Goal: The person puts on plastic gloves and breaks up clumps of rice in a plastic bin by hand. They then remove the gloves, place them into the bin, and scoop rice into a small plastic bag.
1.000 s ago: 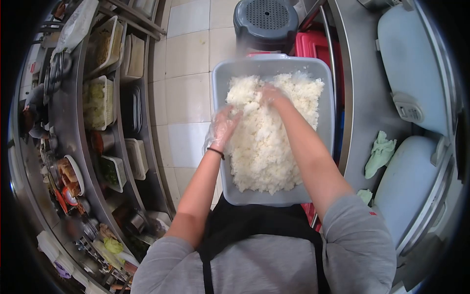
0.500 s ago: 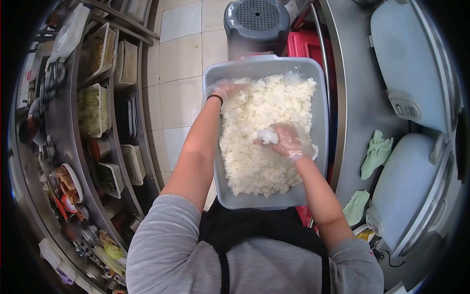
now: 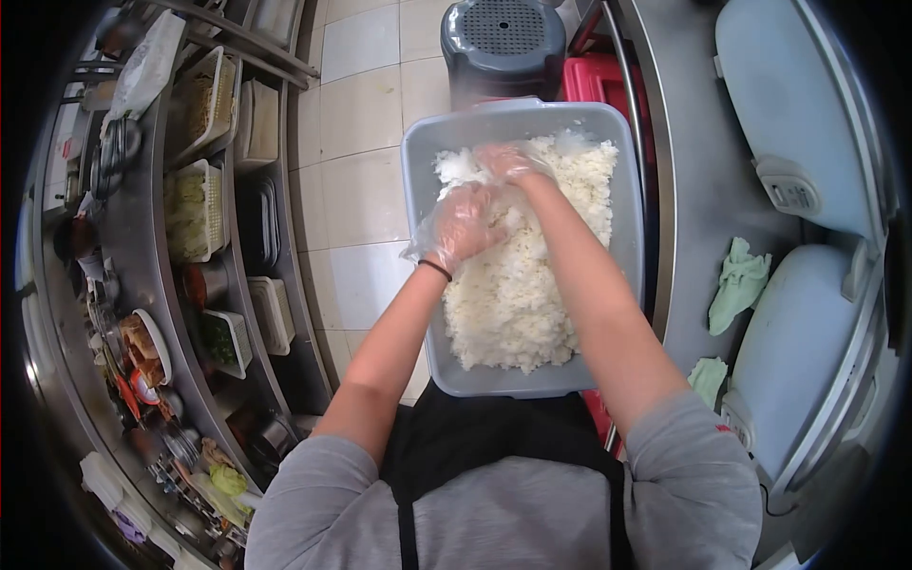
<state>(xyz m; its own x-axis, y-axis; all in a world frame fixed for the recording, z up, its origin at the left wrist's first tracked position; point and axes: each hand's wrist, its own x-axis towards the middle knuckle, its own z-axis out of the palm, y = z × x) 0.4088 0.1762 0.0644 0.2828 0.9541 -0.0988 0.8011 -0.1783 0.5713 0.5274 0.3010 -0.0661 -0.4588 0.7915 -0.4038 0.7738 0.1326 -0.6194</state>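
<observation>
From the head camera I look straight down into a grey plastic tub (image 3: 423,171) that sits in front of my apron, filled almost to its walls with cooked white rice (image 3: 513,294). Both of my hands wear thin clear gloves and meet in the far half of the tub. My left hand (image 3: 463,226) lies on top of the rice with its fingers curled down into the grains, a dark band at the wrist; I read it as loosely clutching rice. My right hand (image 3: 503,161) is pressed into the mound near the far left corner, fingers bent around a clump, so it too is closed on rice, though the glove blurs the exact grip.

Beyond the tub stands a dark grey stool (image 3: 508,38) with a perforated top, and a red crate (image 3: 594,81) shows just beside the tub's right wall. On the right, the steel table (image 3: 698,190) carries two pale blue lidded cookers (image 3: 798,114), both shut, with a green cloth (image 3: 739,285) lying between them and the tub.

To the left, steel shelves (image 3: 142,256) hold several containers: a white basket of chopped pale greens (image 3: 190,209), a small tub of dark green pieces (image 3: 220,340), and a bowl of reddish food (image 3: 142,342) whose contents I cannot make out.
</observation>
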